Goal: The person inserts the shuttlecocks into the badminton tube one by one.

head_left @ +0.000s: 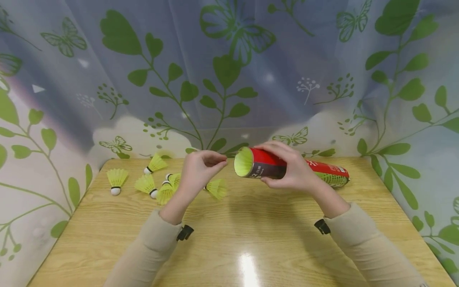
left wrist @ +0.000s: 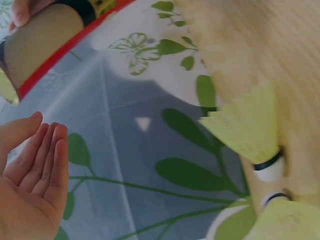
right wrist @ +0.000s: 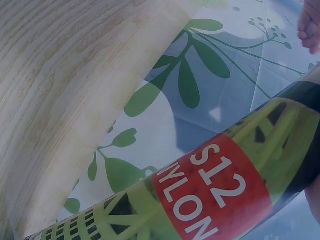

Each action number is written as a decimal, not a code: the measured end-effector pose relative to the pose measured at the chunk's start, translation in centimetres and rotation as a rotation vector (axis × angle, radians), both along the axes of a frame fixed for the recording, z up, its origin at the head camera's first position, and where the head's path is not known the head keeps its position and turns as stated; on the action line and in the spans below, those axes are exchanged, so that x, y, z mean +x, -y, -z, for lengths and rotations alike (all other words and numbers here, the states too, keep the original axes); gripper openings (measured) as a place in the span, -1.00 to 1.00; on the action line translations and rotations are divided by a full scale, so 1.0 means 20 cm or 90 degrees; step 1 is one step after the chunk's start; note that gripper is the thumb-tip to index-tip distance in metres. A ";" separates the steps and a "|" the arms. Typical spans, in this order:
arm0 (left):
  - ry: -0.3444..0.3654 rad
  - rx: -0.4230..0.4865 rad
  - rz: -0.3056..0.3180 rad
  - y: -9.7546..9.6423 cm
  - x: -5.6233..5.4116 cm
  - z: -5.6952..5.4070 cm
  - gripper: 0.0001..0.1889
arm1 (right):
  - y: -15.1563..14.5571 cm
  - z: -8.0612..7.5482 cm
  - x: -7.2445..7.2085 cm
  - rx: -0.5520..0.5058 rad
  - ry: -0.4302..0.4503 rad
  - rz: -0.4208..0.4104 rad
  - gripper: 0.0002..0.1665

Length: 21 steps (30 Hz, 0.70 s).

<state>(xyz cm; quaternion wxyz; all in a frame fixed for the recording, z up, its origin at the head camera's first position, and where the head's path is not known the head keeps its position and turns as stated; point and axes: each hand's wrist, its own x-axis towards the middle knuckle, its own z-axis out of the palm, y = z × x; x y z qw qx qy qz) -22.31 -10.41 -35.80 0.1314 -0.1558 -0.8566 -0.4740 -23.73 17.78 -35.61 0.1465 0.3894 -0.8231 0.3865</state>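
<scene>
We're gripping the tube (head_left: 267, 161) above the table (head_left: 222, 239) in our right hand (head_left: 292, 169), likely angled so its mouth faces our empty, nearly straight-fingered left hand (head_left: 201, 169) near the shuttlecocks (head_left: 116, 178).

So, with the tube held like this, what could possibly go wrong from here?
The tube is open at the end facing the left hand; if the right hand tips that end down, the shuttlecocks inside might slide out.

One loose shuttlecock lies near the far edge of the table, so a careless push could send it off.
</scene>
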 end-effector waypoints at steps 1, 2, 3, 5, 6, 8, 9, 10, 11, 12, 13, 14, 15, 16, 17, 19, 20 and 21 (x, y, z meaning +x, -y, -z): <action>0.002 -0.003 0.000 0.01 0.00 0.02 -0.86 | 0.00 0.00 0.00 0.001 -0.001 0.001 -0.12; 0.004 -0.004 0.001 0.01 -0.01 0.04 -0.86 | 0.00 0.00 0.00 0.002 -0.001 0.001 -0.12; 0.006 -0.006 0.001 0.02 -0.01 0.06 -0.85 | 0.00 0.00 0.00 0.002 0.000 0.001 -0.12; 0.012 -0.008 0.002 0.03 -0.02 0.09 -0.85 | 0.00 0.00 0.00 0.002 0.004 -0.001 -0.12; 0.013 -0.010 0.002 0.03 -0.02 0.10 -0.84 | 0.00 0.00 0.01 0.001 0.007 -0.001 -0.13; 0.014 -0.014 0.001 0.04 -0.03 0.13 -0.84 | 0.00 0.00 0.01 0.001 0.011 -0.002 -0.13; 0.014 -0.017 0.000 0.05 -0.03 0.14 -0.84 | 0.00 0.00 0.01 0.001 0.012 -0.003 -0.13; 0.015 -0.018 0.000 0.05 -0.03 0.15 -0.83 | 0.00 0.00 0.01 0.000 0.013 -0.004 -0.13; 0.014 -0.021 -0.001 0.06 -0.04 0.16 -0.83 | 0.00 0.00 0.01 0.000 0.014 -0.004 -0.13; 0.014 -0.023 -0.001 0.06 -0.04 0.17 -0.83 | 0.00 0.00 0.01 0.001 0.014 -0.005 -0.13; 0.015 -0.024 -0.001 0.06 -0.04 0.19 -0.83 | 0.00 0.00 0.01 0.000 0.013 -0.006 -0.13; 0.015 -0.026 -0.002 0.07 -0.04 0.20 -0.82 | 0.00 0.00 0.01 0.000 0.011 -0.007 -0.13; 0.015 -0.029 -0.003 0.07 -0.04 0.21 -0.82 | 0.00 0.00 0.01 0.000 0.011 -0.008 -0.13; 0.015 -0.031 -0.005 0.08 -0.05 0.23 -0.82 | 0.00 0.01 0.01 -0.001 0.010 -0.009 -0.13; 0.017 -0.035 -0.008 0.08 -0.05 0.24 -0.82 | 0.00 0.01 0.01 -0.001 0.010 -0.010 -0.13; 0.024 -0.044 -0.017 0.08 -0.05 0.27 -0.82 | 0.00 0.01 0.00 -0.002 0.010 -0.011 -0.13; 0.027 -0.050 -0.021 0.09 -0.06 0.29 -0.81 | 0.00 0.01 0.00 -0.001 0.011 -0.011 -0.13; 0.032 -0.056 -0.026 0.09 -0.06 0.30 -0.81 | 0.00 0.01 0.00 -0.001 0.013 -0.011 -0.13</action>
